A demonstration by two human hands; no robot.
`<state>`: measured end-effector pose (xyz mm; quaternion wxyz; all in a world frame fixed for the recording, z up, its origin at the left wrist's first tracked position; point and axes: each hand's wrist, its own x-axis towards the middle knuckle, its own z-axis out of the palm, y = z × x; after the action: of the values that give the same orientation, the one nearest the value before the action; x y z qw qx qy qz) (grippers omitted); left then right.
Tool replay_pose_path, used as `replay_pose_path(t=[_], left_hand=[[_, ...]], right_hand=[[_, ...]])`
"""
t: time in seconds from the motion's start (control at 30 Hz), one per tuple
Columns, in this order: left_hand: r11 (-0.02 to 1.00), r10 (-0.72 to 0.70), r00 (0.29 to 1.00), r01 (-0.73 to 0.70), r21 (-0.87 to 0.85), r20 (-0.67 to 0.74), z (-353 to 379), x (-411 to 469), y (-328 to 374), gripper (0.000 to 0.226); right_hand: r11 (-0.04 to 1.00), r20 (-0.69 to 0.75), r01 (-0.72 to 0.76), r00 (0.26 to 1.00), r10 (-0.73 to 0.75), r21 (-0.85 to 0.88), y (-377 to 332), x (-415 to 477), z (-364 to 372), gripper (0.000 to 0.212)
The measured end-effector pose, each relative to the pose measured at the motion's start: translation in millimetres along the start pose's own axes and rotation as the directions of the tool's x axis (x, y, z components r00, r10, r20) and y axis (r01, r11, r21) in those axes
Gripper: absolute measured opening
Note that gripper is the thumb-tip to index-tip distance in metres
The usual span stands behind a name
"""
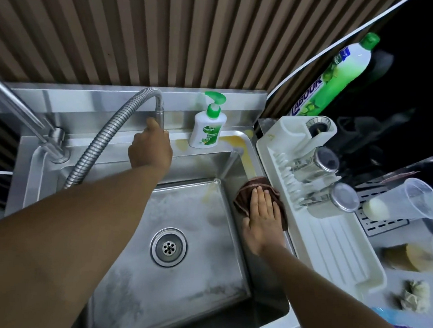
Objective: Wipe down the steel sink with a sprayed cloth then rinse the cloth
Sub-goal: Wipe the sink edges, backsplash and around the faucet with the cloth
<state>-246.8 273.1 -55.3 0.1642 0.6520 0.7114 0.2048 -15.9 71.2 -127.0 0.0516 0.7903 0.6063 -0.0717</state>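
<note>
The steel sink (203,272) fills the middle, with a round drain (168,247) and a dull, streaked basin floor. Yellowish stains mark its back right rim. A brown cloth (243,198) lies on the sink's right rim beside the white rack. My right hand (263,217) presses flat on the cloth with straight fingers. My left hand (150,147) reaches to the back rim and holds the end of the flexible steel faucet hose (105,141), thumb up against its spout. No water runs.
A Dettol pump bottle (207,127) stands on the back rim. A white dish rack (327,236) with steel-lidded jars sits right of the sink. A green dish-liquid bottle (343,70), a plastic cup (411,198), a sponge and a crumpled rag lie further right.
</note>
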Motion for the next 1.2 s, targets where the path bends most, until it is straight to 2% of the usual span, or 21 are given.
replay_pose_path(t=[0.23, 0.33, 0.47, 0.67, 0.77, 0.9, 1.2], left_hand=[[0.999, 0.040, 0.999, -0.040, 0.007, -0.025, 5.6, 1.0, -6.1, 0.026], [0.999, 0.045, 0.999, -0.045, 0.008, -0.031, 5.0, 0.3, -6.6, 0.025], [0.999, 0.045, 0.999, -0.045, -0.007, -0.024, 3.1, 1.4, -6.5, 0.025], [0.999, 0.039, 0.999, -0.040, -0.026, -0.025, 3.7, 2.6, -7.3, 0.023], [0.998, 0.051, 0.998, -0.051, -0.023, -0.033, 4.2, 2.0, -8.1, 0.023], [0.998, 0.057, 0.998, -0.057, -0.015, -0.039, 4.3, 1.6, -9.0, 0.024], [0.998, 0.065, 0.997, -0.066, 0.000, -0.041, 5.5, 1.7, -10.2, 0.024]], right_hand=[[1.000, -0.032, 0.016, 0.999, -0.016, 0.016, -15.8, 68.3, -8.4, 0.090], [0.999, -0.010, 0.025, 1.000, -0.025, 0.023, -12.9, 56.8, -7.7, 0.090], [0.999, -0.085, 0.039, 0.996, -0.037, 0.022, -1.9, 13.6, 8.2, 0.078], [0.995, -0.094, -0.076, 0.992, 0.081, 0.061, -14.6, 30.6, 2.1, 0.085], [0.997, -0.126, -0.078, 0.989, 0.078, 0.002, -18.7, 58.0, -0.5, 0.090], [0.993, -0.100, -0.073, 0.993, 0.063, -0.097, -20.9, 83.8, -4.2, 0.083], [0.997, -0.055, -0.057, 0.997, 0.054, -0.043, -26.9, 106.1, -10.7, 0.082]])
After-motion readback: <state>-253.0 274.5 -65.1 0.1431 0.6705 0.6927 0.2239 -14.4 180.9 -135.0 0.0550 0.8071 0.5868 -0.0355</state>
